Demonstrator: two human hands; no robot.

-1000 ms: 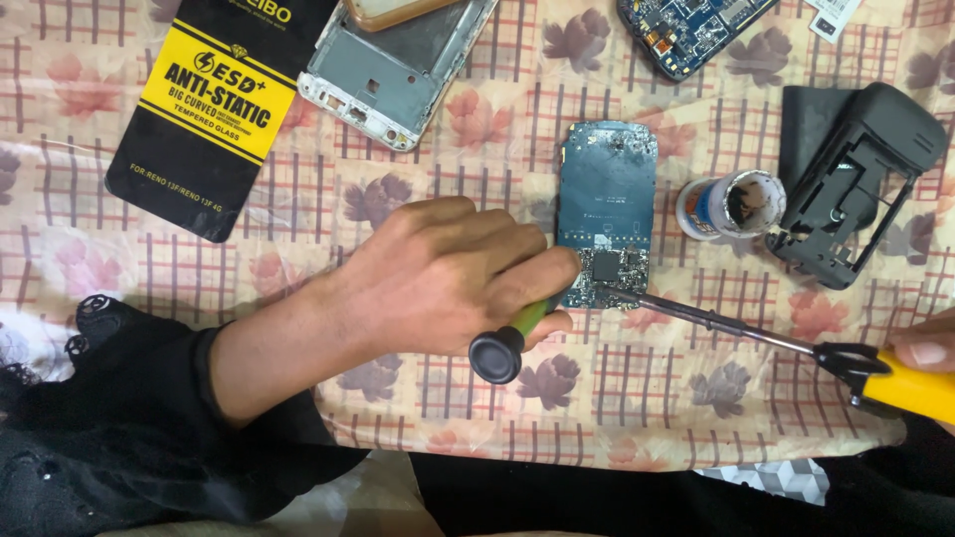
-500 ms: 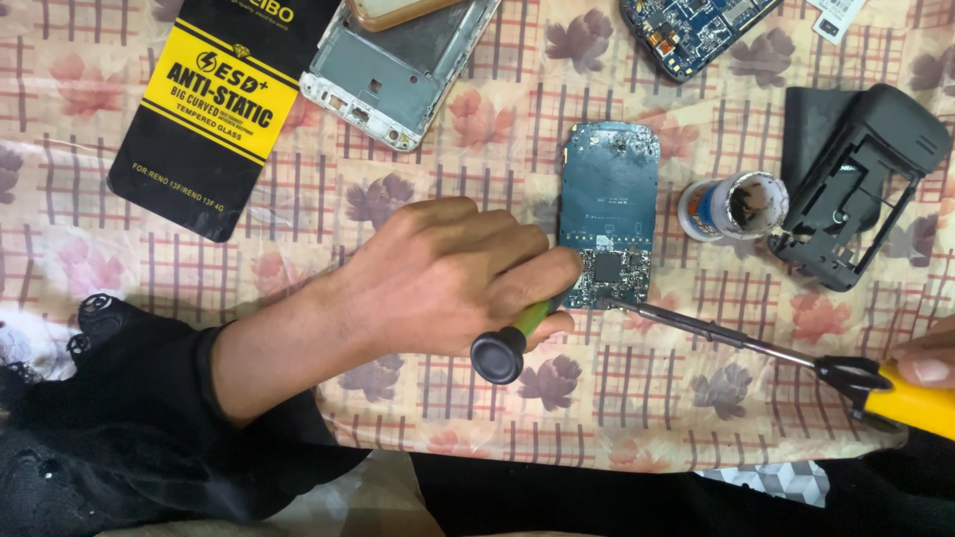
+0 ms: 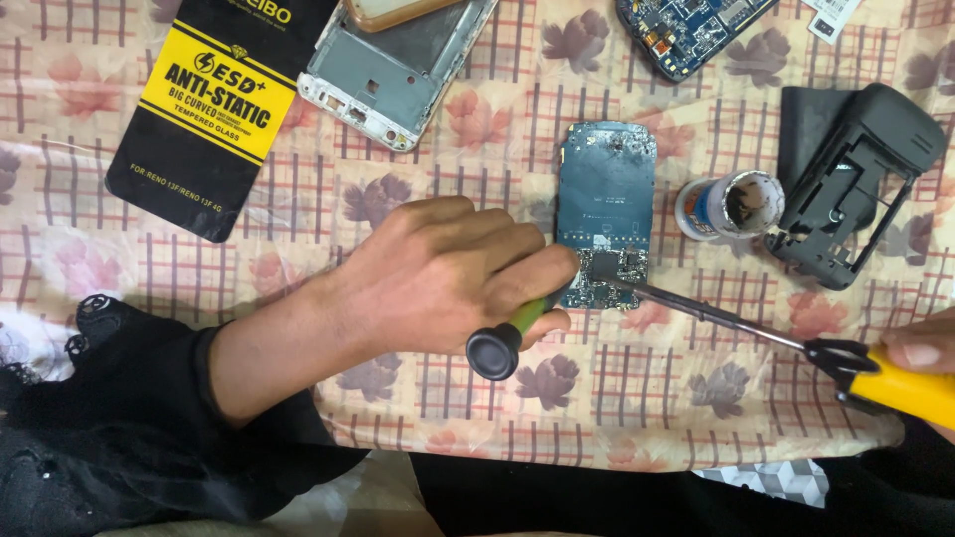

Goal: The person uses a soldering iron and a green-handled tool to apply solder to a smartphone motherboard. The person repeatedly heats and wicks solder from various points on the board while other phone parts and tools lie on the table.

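Left hand [image 3: 438, 283] knuckles-up, fingers clamped on a green-handled, black-capped screwdriver [image 3: 502, 338] at the blue circuit board [image 3: 605, 214] lying flat on the floral checked cloth [image 3: 477, 119], right hand [image 3: 920, 353] gripping a yellow-handled soldering iron [image 3: 900, 388], metal tip on the board's lower edge.

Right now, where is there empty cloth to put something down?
Bare cloth lies left of the left hand, below the black and yellow packet. Another patch runs along the near edge, under the soldering iron held by the right hand. It is crowded around the blue circuit board, small jar and black casing.
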